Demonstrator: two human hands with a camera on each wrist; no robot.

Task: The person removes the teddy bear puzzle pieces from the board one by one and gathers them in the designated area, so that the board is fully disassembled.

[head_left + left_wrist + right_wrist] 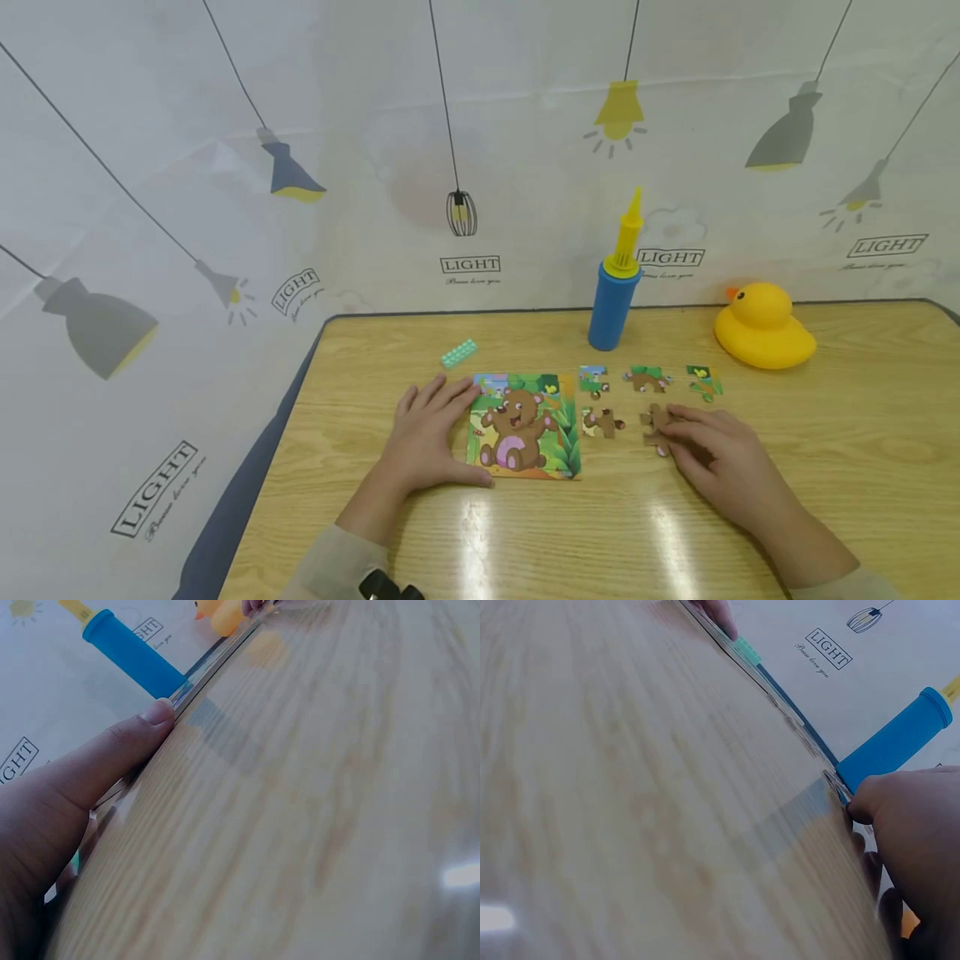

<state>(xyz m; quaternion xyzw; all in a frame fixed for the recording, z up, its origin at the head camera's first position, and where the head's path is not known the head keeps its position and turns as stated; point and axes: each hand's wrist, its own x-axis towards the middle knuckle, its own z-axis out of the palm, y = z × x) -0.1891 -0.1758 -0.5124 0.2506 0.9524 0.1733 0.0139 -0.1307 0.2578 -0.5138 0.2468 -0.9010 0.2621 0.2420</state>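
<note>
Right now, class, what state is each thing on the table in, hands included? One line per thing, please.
Left hand: fingers spread, touching the bear picture's edge
Right hand: pinching a puzzle piece
Bear picture: flat, face up
Held piece: between right-hand fingertips
Four other pieces: loose, apart, face up
Pump: standing upright, yellow end up
Duck: upright
Green block: lying studs up, unattached

Play corner: puzzle, toy duck
</note>
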